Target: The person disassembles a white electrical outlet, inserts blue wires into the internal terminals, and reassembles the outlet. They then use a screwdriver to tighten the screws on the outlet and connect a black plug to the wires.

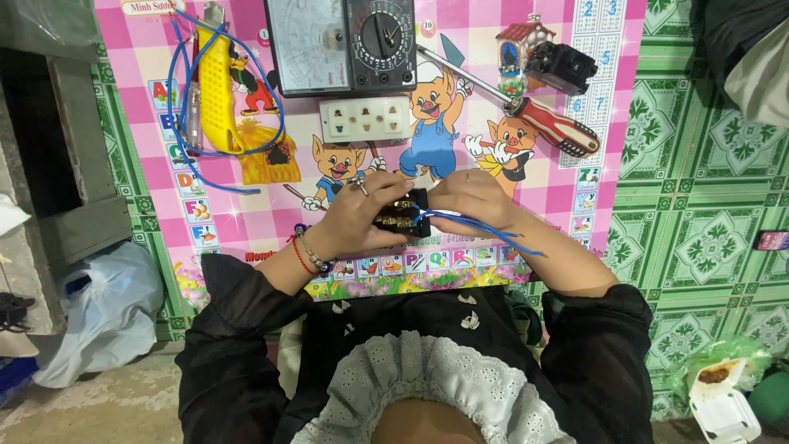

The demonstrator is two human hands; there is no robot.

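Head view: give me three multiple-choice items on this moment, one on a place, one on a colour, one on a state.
1. Where does the red-handled screwdriver lie?
A. upper right of the pink mat
B. on the green floor
C. in the left hand

2. What colour is the wire running from the black electrical part?
A. red
B. blue
C. white

3. How is the black electrical part held?
A. lying free
B. by one hand
C. between the left hand and the right hand

Answers: 1 A, it lies by the cartoon pigs; 2 B, a blue strand trails right; 3 C, fingers of both hands grip it.
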